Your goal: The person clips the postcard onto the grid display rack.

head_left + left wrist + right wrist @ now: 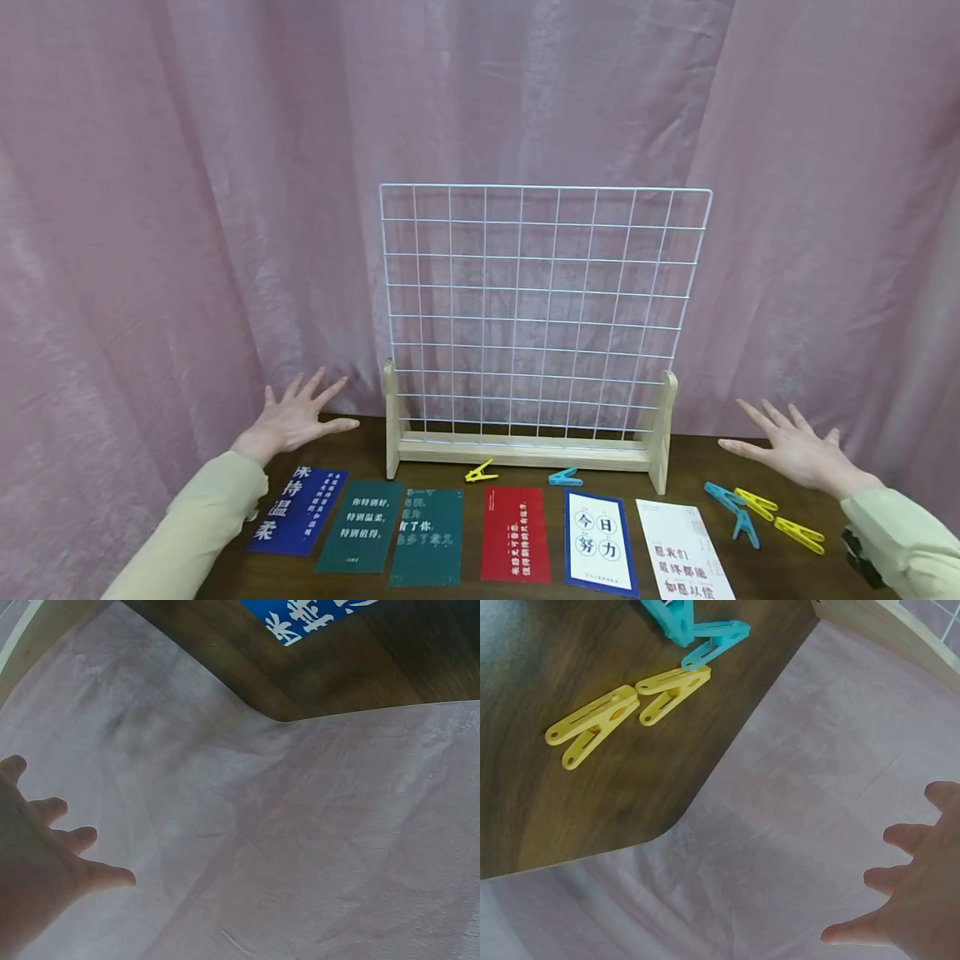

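Note:
My left hand (291, 418) is spread with straight fingers above the blue card (298, 510) at the left, holding nothing. On the other side my right hand (802, 450) is spread too, empty, beyond the yellow clips (799, 534) and blue clips (731, 508). Between the hands stands a white wire grid (536, 287) in a wooden base (525, 452). The left wrist view shows my left hand (45, 855) against the curtain; in the right wrist view my right hand (922, 877) is apart from the yellow clips (592, 726).
Across the dark table (225, 579) lie two green cards (362, 527), a red card (516, 533), a blue-edged white card (600, 542) and a white card (684, 546). A yellow clip (481, 472) and a blue clip (565, 477) lie before the base. A pink curtain (187, 208) hangs behind.

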Action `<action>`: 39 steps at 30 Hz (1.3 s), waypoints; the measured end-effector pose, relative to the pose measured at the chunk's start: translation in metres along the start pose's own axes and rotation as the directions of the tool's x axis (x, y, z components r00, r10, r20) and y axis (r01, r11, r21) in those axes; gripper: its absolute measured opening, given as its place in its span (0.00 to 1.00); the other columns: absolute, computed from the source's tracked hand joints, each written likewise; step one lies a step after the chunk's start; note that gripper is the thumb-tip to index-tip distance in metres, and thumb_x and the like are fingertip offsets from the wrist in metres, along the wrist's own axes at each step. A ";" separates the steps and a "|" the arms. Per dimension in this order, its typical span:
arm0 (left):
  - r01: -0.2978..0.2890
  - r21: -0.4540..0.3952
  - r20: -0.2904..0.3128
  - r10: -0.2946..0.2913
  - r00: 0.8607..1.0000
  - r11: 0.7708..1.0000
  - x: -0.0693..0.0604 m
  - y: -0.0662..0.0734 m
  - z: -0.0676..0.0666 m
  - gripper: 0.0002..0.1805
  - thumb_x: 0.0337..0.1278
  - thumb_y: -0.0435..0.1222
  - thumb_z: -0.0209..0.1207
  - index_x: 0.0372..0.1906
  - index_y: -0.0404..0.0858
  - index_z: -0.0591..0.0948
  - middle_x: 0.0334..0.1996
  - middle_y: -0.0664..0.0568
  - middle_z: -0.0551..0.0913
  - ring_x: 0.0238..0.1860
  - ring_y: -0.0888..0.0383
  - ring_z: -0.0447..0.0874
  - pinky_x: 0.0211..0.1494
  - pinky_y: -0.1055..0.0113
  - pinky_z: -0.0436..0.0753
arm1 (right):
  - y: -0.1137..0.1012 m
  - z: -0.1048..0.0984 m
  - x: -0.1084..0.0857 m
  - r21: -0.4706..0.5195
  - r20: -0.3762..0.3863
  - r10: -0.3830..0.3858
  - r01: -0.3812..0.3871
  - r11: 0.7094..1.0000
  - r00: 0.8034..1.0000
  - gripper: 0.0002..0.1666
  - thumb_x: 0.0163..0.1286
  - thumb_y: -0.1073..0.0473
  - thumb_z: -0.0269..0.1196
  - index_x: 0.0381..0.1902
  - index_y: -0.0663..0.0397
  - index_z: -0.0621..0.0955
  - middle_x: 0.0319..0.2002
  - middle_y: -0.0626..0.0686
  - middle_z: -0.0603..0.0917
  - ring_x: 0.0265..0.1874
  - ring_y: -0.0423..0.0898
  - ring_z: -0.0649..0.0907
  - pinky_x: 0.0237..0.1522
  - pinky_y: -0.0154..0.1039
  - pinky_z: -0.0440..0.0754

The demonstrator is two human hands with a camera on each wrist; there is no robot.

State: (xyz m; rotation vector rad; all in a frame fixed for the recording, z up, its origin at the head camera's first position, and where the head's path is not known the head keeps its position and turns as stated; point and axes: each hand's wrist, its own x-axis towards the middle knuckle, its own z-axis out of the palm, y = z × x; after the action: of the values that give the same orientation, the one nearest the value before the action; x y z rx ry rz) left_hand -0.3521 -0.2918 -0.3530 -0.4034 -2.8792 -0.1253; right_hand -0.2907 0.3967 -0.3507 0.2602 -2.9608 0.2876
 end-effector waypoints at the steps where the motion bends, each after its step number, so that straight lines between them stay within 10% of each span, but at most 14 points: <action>1: -0.003 -0.003 -0.003 0.003 1.000 1.000 -0.001 0.000 0.000 0.47 0.47 0.69 0.45 0.70 0.50 0.53 0.67 0.37 0.46 0.63 0.31 0.40 0.50 0.29 0.33 | 0.000 0.000 0.000 0.011 0.002 0.003 -0.003 1.000 1.000 0.51 0.61 0.32 0.51 0.70 0.51 0.44 0.62 0.75 0.49 0.56 0.79 0.43 0.34 0.78 0.29; 17: -0.094 -0.168 -0.077 0.082 0.994 0.981 -0.009 0.001 -0.001 0.51 0.40 0.65 0.57 0.70 0.48 0.54 0.66 0.37 0.49 0.61 0.29 0.45 0.47 0.29 0.53 | -0.049 0.001 0.011 0.316 -0.091 -0.092 0.116 0.942 0.992 0.47 0.63 0.39 0.56 0.68 0.60 0.53 0.62 0.69 0.57 0.57 0.69 0.59 0.45 0.67 0.59; 29: -0.226 -0.289 -0.107 0.203 0.973 0.930 -0.020 -0.010 0.041 0.49 0.33 0.58 0.66 0.63 0.38 0.66 0.58 0.35 0.63 0.53 0.34 0.63 0.49 0.40 0.65 | -0.114 0.055 0.035 0.473 -0.167 -0.299 0.342 0.812 0.940 0.43 0.54 0.46 0.67 0.63 0.58 0.64 0.58 0.60 0.68 0.49 0.59 0.73 0.43 0.56 0.72; 39: -0.087 -0.343 -0.023 0.085 0.996 0.935 -0.044 -0.033 0.062 0.41 0.33 0.39 0.72 0.60 0.35 0.70 0.54 0.35 0.66 0.50 0.37 0.67 0.48 0.44 0.69 | -0.168 0.098 0.059 0.573 -0.163 -0.408 0.423 0.702 0.898 0.39 0.51 0.56 0.70 0.59 0.60 0.68 0.52 0.58 0.74 0.45 0.59 0.75 0.41 0.51 0.75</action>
State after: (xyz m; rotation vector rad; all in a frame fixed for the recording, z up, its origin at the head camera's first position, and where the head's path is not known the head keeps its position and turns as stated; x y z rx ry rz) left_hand -0.3330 -0.3273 -0.4258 -0.5881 -2.8246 -0.6195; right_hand -0.3304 0.2056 -0.4058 0.9766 -2.5789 1.1448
